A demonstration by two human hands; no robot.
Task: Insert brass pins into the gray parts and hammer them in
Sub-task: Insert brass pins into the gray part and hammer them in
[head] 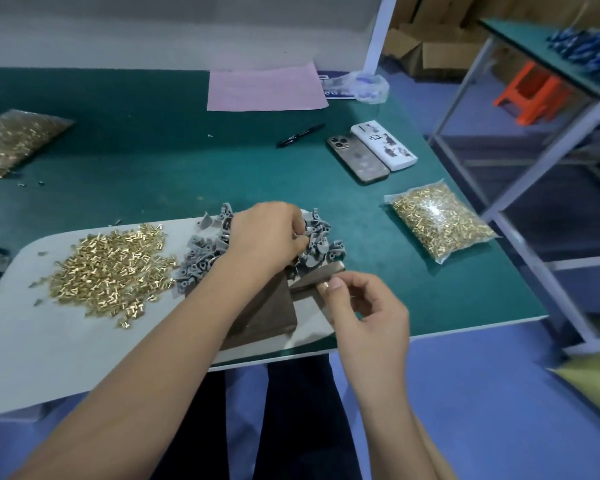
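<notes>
Presently, the left hand [264, 233] reaches across into the heap of gray parts [312, 244], its fingers curled down among them; its grip appears closed on one or more pieces, though which piece cannot be told. The right hand [364, 306] sits just right of a dark metal block [264, 306], thumb and forefinger pinched together at the near end of a dark bar [321, 271] that lies beside the block; whether that grip holds the bar or some small item cannot be told.

The gray parts lie in a heap at the far edge of a pale gray mat [49, 341], spreading either side of the left hand. Loose brass pins [111, 268] form a broad pile on the same mat, left of the gray parts and touching their edge. The mat rests on a green tabletop [153, 150] and overhangs its near edge.

A sealed clear bag of brass pins [437, 220] lies on the tabletop to the right, well apart from the mat. A second bag of pins [11, 140] lies at far left. Two phones [371, 150] lie side by side near the right edge, a black pen [300, 135] just left of them. A pink sheet [264, 88] lies at the far side.
</notes>
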